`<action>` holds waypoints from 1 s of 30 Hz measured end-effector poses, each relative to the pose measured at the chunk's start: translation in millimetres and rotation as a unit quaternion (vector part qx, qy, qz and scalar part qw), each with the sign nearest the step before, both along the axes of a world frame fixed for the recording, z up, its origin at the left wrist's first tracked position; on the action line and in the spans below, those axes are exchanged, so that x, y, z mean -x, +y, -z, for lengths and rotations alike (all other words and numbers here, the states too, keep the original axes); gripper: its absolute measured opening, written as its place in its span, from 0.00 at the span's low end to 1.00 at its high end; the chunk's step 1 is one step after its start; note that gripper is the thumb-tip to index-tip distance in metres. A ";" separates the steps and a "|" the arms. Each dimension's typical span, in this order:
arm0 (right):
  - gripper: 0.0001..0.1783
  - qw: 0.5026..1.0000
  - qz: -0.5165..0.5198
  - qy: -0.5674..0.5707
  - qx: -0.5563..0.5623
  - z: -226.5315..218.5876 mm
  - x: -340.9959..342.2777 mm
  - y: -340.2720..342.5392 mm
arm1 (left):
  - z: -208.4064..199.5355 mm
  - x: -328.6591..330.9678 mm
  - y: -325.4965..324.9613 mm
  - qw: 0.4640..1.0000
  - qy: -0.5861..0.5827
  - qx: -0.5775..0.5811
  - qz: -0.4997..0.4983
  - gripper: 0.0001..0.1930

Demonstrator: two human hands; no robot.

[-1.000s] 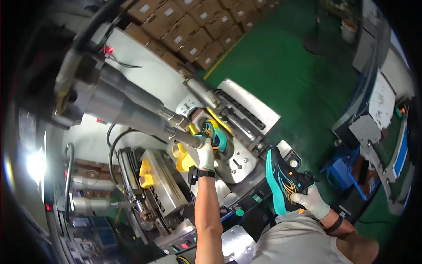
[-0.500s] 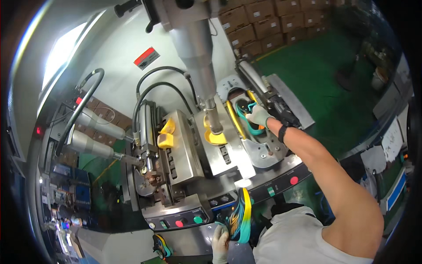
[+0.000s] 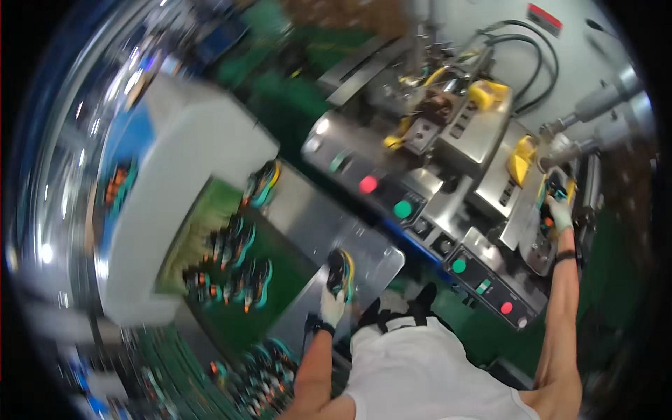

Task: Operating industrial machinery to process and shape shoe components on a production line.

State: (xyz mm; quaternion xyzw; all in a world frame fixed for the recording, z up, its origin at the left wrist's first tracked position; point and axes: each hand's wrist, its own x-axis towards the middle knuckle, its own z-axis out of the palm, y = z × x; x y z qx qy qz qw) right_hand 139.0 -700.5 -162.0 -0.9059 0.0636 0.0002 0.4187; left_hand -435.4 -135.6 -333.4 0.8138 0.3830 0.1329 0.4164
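A black, teal and yellow sports shoe (image 3: pixel 341 271) is at the metal side table, gripped near one end by my gloved left hand (image 3: pixel 332 306). Blur hides whether it rests on the metal or hangs just above. Out to the right, my gloved right hand (image 3: pixel 559 211) is closed on a second dark and teal shoe (image 3: pixel 556 183), which sits in the press station. Yellow pads (image 3: pixel 519 164) stand beside that station, and another yellow pad (image 3: pixel 486 94) belongs to the neighbouring station.
The press's control panel (image 3: pixel 458 266) has red and green buttons. Several shoes (image 3: pixel 248 283) lie on a green conveyor belt (image 3: pixel 280 308) passing under a white housing (image 3: pixel 161 203). One more shoe (image 3: pixel 264 183) lies at the metal table's (image 3: pixel 301 210) far edge. Metal cylinders (image 3: pixel 616 105) jut in at right.
The view has swung left, bringing the conveyor into sight. My left hand and its shoe have moved to the side table. My right hand stays at the shoe in the press.
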 end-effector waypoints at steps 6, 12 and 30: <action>0.37 0.958 -0.174 -0.225 0.044 -48.9 236.7 236.3 | -6.2 20.3 -11.7 0.984 0.114 0.000 -0.137 0.30; 0.58 0.856 -0.272 -0.081 0.432 100.6 332.1 296.8 | -22.5 79.7 98.8 0.993 0.083 0.013 0.083 0.36; 0.45 0.907 -0.339 0.210 0.139 67.4 479.0 381.0 | -18.6 196.6 300.6 0.968 0.247 0.014 0.030 0.30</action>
